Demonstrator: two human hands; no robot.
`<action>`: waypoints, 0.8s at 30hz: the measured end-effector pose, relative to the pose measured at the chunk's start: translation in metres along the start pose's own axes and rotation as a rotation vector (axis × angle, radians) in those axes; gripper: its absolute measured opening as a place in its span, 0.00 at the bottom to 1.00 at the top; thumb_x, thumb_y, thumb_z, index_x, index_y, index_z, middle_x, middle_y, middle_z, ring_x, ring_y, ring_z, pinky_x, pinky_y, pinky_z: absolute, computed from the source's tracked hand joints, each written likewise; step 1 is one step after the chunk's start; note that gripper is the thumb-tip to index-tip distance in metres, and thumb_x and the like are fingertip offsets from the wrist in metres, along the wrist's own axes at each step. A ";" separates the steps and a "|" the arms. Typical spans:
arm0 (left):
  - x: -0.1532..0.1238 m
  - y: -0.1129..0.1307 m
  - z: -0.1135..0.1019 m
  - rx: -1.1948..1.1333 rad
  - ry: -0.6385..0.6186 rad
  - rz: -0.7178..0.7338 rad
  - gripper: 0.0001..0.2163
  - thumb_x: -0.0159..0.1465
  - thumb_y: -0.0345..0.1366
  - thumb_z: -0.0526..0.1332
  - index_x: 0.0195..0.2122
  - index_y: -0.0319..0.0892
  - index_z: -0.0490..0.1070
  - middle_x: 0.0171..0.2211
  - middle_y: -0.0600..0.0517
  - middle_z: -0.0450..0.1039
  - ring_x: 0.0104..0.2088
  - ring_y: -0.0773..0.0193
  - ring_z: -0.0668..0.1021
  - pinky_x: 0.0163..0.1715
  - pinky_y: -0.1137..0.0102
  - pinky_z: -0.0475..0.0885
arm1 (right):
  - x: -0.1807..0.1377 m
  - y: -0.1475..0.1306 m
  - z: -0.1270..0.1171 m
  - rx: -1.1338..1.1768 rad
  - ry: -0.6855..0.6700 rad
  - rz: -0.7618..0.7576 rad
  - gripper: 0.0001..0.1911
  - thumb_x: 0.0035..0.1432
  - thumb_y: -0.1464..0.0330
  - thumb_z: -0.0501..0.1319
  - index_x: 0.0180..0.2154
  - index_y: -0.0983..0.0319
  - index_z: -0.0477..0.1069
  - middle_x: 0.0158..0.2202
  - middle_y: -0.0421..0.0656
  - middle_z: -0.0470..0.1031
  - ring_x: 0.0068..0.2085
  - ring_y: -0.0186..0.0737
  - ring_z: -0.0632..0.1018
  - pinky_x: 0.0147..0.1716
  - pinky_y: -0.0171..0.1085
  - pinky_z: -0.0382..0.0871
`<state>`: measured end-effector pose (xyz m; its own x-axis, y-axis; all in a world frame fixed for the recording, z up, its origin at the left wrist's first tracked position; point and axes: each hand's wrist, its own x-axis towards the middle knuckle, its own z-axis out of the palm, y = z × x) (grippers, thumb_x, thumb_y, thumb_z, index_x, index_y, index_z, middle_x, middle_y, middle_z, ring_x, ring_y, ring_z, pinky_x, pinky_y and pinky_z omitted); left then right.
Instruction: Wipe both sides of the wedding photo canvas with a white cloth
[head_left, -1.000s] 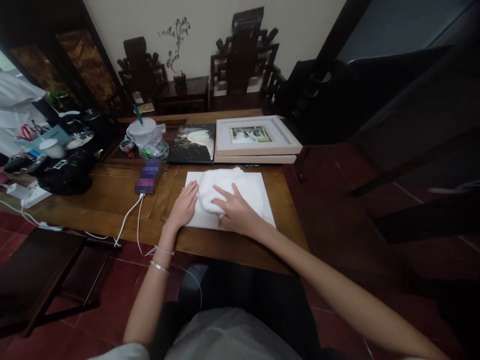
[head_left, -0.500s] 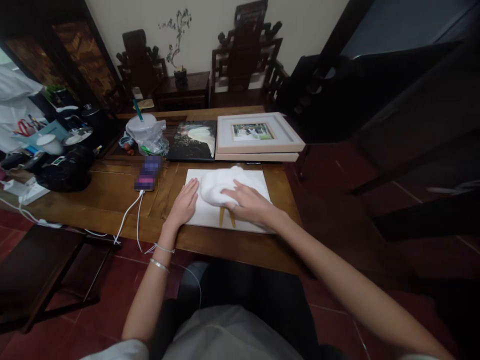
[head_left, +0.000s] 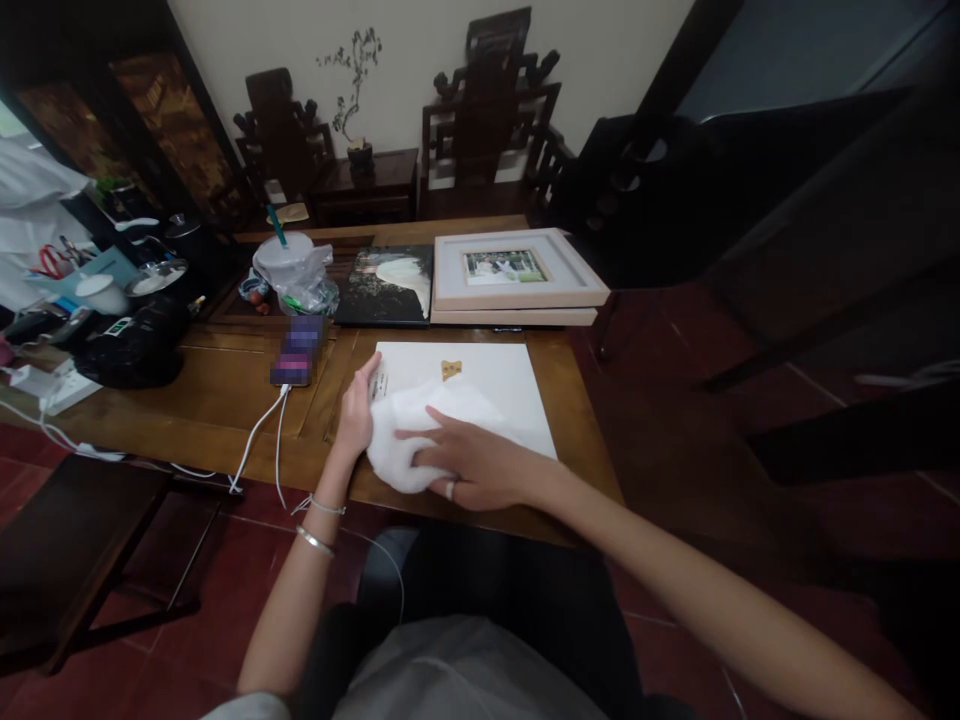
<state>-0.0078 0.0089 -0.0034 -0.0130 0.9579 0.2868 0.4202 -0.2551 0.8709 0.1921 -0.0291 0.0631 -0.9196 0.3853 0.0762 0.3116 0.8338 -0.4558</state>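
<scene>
A flat white panel [head_left: 495, 385] lies on the wooden table [head_left: 225, 400] in front of me, with a small tan mark [head_left: 450, 369] near its far edge. My right hand [head_left: 469, 462] presses flat on a bunched white cloth [head_left: 401, 440] at the panel's near left corner. My left hand [head_left: 357, 410] rests on the panel's left edge, touching the cloth. Bracelets circle my left wrist.
Two stacked light picture frames [head_left: 517, 275] and a dark photo print [head_left: 386, 285] lie beyond the panel. A phone [head_left: 296, 350] with white cables, a lidded cup in plastic [head_left: 289, 270], a dark bag [head_left: 131, 345] and clutter occupy the left. Dark chairs stand behind.
My right hand has dragged the cloth from the panel's far middle toward me to its near left corner, uncovering the tan mark. My left hand has stayed on the left edge.
</scene>
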 end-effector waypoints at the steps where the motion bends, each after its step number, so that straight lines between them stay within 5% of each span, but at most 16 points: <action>1: -0.001 0.001 0.001 0.047 -0.017 -0.001 0.28 0.70 0.48 0.33 0.61 0.38 0.59 0.62 0.46 0.61 0.62 0.62 0.64 0.63 0.64 0.58 | -0.007 0.002 -0.006 0.024 -0.014 0.055 0.12 0.53 0.75 0.54 0.38 0.60 0.73 0.41 0.45 0.78 0.52 0.50 0.73 0.57 0.54 0.55; 4: -0.002 0.001 0.003 0.194 -0.072 0.017 0.24 0.70 0.44 0.42 0.60 0.37 0.61 0.61 0.45 0.62 0.62 0.61 0.65 0.64 0.62 0.56 | -0.016 0.021 -0.025 0.003 -0.020 0.268 0.11 0.56 0.72 0.53 0.37 0.59 0.73 0.34 0.45 0.77 0.47 0.53 0.75 0.48 0.48 0.64; 8: -0.001 -0.004 0.004 0.274 -0.142 0.084 0.21 0.68 0.37 0.47 0.59 0.38 0.62 0.62 0.45 0.61 0.64 0.60 0.61 0.64 0.60 0.54 | 0.003 0.059 -0.034 -0.049 0.124 0.441 0.12 0.60 0.69 0.51 0.38 0.61 0.73 0.36 0.49 0.77 0.44 0.54 0.75 0.42 0.43 0.64; 12: 0.000 -0.011 0.003 0.321 -0.159 0.159 0.19 0.66 0.34 0.50 0.56 0.39 0.66 0.61 0.44 0.62 0.63 0.58 0.62 0.63 0.57 0.56 | 0.050 0.079 -0.029 0.039 0.308 0.458 0.14 0.60 0.70 0.50 0.40 0.63 0.73 0.43 0.50 0.77 0.43 0.49 0.75 0.43 0.40 0.61; 17: 0.001 -0.012 0.001 0.390 -0.141 0.166 0.19 0.64 0.34 0.53 0.55 0.36 0.68 0.58 0.42 0.67 0.61 0.56 0.66 0.62 0.56 0.59 | 0.092 0.086 -0.025 0.120 0.354 0.424 0.13 0.59 0.70 0.51 0.38 0.62 0.75 0.46 0.45 0.77 0.45 0.45 0.74 0.46 0.38 0.59; 20: 0.001 -0.010 0.002 0.388 -0.144 0.171 0.19 0.64 0.34 0.53 0.55 0.37 0.67 0.59 0.42 0.66 0.61 0.56 0.66 0.62 0.57 0.59 | 0.079 0.096 -0.031 0.193 0.385 0.456 0.13 0.57 0.69 0.51 0.34 0.64 0.74 0.42 0.46 0.78 0.41 0.44 0.74 0.42 0.36 0.63; 24: 0.000 -0.009 0.002 0.378 -0.148 0.178 0.19 0.65 0.33 0.52 0.56 0.38 0.67 0.60 0.43 0.64 0.62 0.57 0.64 0.62 0.56 0.58 | 0.023 0.115 -0.038 0.248 0.439 0.552 0.15 0.57 0.65 0.51 0.32 0.64 0.74 0.39 0.45 0.79 0.39 0.47 0.75 0.41 0.40 0.65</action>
<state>-0.0097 0.0116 -0.0126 0.2080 0.9190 0.3350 0.7065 -0.3780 0.5984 0.2155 0.0906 0.0463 -0.4489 0.8877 0.1019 0.5893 0.3799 -0.7130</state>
